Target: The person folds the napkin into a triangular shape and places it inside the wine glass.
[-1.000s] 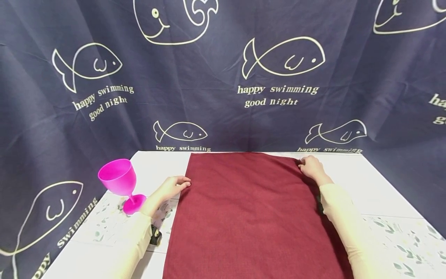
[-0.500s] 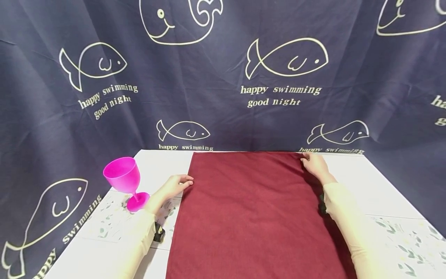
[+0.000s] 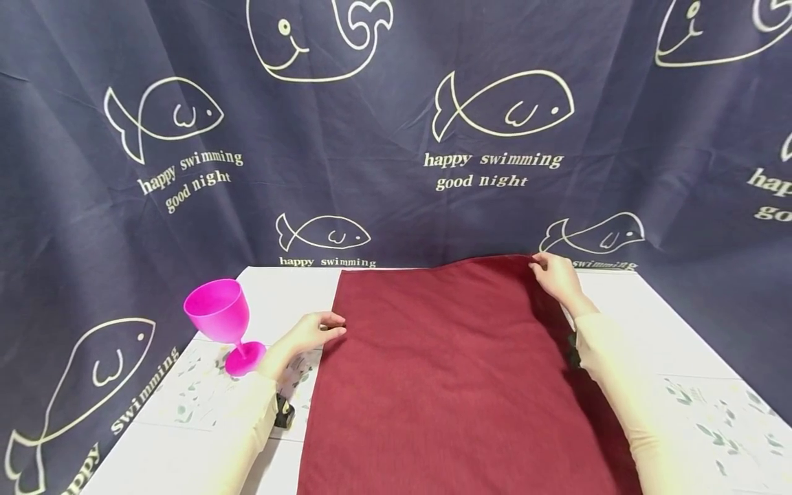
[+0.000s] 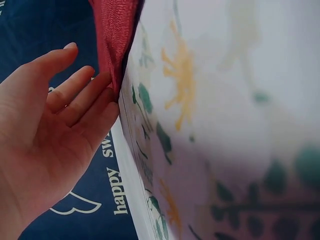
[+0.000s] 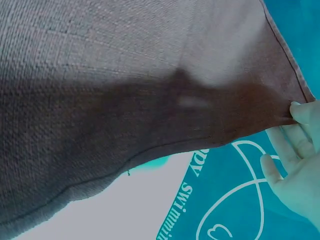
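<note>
One dark red cloth (image 3: pixel 433 392) spreads over the white table (image 3: pixel 281 289) in front of you, between your left hand (image 3: pixel 311 333) and your right hand (image 3: pixel 558 280). Its visible stretch runs longer toward you than across, and its near end is cut off at the bottom of the head view.

Your right hand pinches the far right corner between thumb and fingers. That corner is up off the table, so the far edge slopes from the low left corner to your raised right grip, and nearly all the cloth lies to the left of that grip and nearer you. Your left hand is at the left side edge, a little short of the far left corner; its fingers touch the edge, the thumb stands apart, and nothing is clamped. For the far left corner, your left hand is the nearer one.

One pink goblet (image 3: pixel 219 316) stands farther left, apart from the cloth.
</note>
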Action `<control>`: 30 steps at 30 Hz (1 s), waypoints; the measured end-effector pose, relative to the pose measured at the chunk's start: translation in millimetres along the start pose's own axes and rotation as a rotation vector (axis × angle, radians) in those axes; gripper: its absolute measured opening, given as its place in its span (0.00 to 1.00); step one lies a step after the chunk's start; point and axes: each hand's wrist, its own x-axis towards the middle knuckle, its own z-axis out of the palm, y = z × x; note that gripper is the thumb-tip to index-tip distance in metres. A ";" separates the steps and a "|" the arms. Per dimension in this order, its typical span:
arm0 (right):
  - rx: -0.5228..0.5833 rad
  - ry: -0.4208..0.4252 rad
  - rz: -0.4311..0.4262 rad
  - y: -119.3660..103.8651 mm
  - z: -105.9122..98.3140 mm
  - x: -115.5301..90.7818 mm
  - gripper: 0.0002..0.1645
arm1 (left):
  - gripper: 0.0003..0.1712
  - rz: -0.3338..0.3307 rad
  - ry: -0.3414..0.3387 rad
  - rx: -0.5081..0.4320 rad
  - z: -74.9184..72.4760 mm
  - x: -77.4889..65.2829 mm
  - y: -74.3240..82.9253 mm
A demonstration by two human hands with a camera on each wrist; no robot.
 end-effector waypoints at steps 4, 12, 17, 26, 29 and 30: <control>-0.001 -0.009 -0.010 -5.8 -3.5 0.2 0.12 | 0.17 0.006 0.000 0.022 -0.6 0.7 -1.8; 0.015 -0.034 -0.030 -14.3 -6.0 -4.8 0.12 | 0.17 0.001 -0.002 0.007 -1.3 0.9 -1.5; 0.030 -0.038 -0.052 -18.8 -6.0 -11.2 0.11 | 0.16 0.015 0.013 -0.024 -0.7 1.7 4.2; 0.068 -0.066 -0.056 -28.1 -9.7 -22.8 0.11 | 0.18 0.023 -0.029 -0.066 2.4 2.4 3.4; 0.065 -0.078 -0.053 -30.6 -10.8 -23.3 0.11 | 0.18 0.028 -0.028 -0.051 1.8 2.6 3.4; 0.066 -0.081 -0.049 -31.6 -11.1 -23.6 0.11 | 0.18 0.026 -0.028 -0.044 1.3 2.4 3.7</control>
